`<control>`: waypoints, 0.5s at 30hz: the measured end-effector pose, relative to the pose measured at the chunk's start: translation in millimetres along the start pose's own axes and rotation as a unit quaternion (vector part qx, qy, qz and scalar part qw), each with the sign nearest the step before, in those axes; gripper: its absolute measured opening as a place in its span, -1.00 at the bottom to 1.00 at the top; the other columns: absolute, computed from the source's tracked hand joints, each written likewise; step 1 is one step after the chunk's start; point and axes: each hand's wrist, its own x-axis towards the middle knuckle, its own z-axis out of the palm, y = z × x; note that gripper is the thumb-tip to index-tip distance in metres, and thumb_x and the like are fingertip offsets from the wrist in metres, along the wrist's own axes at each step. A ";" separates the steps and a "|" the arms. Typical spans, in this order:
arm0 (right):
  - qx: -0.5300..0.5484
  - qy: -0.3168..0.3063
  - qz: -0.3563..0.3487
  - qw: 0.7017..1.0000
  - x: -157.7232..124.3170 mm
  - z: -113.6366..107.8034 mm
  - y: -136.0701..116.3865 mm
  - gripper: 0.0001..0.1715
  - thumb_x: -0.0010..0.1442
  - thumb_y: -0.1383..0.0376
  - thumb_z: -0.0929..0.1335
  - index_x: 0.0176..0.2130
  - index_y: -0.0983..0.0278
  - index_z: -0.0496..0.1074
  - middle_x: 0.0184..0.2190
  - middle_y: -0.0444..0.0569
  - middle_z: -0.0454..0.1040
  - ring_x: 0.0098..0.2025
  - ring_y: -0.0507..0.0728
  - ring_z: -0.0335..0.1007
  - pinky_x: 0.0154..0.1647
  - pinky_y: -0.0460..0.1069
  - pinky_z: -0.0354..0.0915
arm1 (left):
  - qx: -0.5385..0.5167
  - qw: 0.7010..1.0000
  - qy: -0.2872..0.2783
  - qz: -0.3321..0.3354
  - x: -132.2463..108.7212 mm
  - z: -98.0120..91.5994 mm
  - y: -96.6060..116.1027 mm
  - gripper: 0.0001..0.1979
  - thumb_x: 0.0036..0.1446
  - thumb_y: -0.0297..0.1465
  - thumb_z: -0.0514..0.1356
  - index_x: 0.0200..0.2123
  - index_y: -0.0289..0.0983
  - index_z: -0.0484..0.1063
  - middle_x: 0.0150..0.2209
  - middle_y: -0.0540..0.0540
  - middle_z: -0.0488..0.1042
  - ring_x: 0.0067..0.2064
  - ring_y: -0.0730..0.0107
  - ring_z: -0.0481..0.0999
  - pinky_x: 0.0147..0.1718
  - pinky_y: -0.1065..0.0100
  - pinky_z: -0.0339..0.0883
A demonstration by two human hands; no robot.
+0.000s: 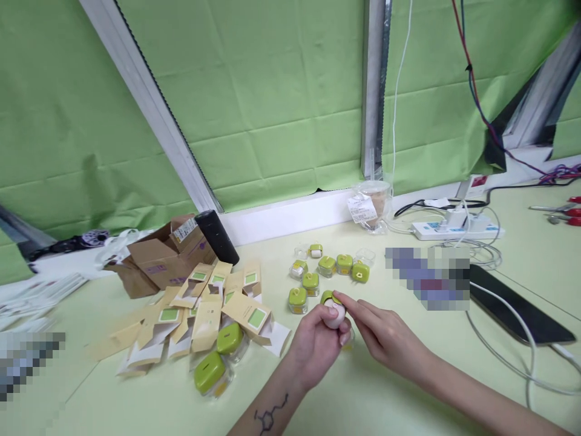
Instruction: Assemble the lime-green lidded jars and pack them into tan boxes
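Note:
My left hand (315, 345) is closed around a small rounded pale-pink case (334, 315), which looks like an earbud case. A green cover (327, 296) sits at its top. My right hand (385, 333) reaches in from the right, its index fingertip pressed on the cover's edge; its thumb is mostly hidden. Beneath the hands a clear, yellowish piece (348, 346) shows only in part. Just beyond them stand several small clear boxes with green tops, the nearest box (298, 300) left of the case.
Opened cardboard packets (206, 324) lie heaped at left, beside two larger green-topped boxes (211, 372). Behind them are a brown carton (158, 254) and a black cylinder (216, 236). A bagged cup (376, 203), power strip (458, 228), white cables and a black phone-like slab (517, 306) occupy the right.

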 end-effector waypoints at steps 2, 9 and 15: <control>0.024 0.001 0.017 1.000 1.0 0.0 2.5 -0.41 0.26 0.45 0.08 0.25 0.22 0.00 -0.29 0.04 0.50 -0.35 0.10 0.48 -0.36 -0.03 0.40 | 0.028 1.000 -0.013 0.000 -0.8 -3.4 2.1 -0.88 -0.20 -0.55 0.15 -0.50 -0.32 0.27 -0.52 0.03 0.25 -0.53 0.56 0.25 -0.56 0.48 0.07; 0.152 -0.021 0.165 0.974 11.5 -3.4 6.6 -0.55 0.31 0.22 0.13 0.13 0.27 0.23 -0.41 -0.06 0.47 -0.41 0.09 0.41 -0.36 -0.02 0.35 | 0.212 0.974 0.019 0.081 1.5 -14.2 5.2 -0.47 -0.18 -0.51 0.32 -0.13 -0.22 0.17 -0.36 0.04 0.35 -0.39 0.47 0.34 -0.41 0.44 0.23; 0.304 -0.026 0.278 0.911 16.3 5.3 1.6 -0.62 0.10 0.07 0.35 -0.24 0.33 0.44 -0.45 -0.14 0.35 -0.39 0.04 0.30 -0.41 -0.10 0.25 | 0.311 0.937 0.052 0.153 -0.9 -18.4 -2.1 -0.45 -0.13 -0.46 0.34 -0.10 -0.19 0.13 -0.14 -0.09 0.39 -0.14 0.34 0.43 -0.12 0.37 0.22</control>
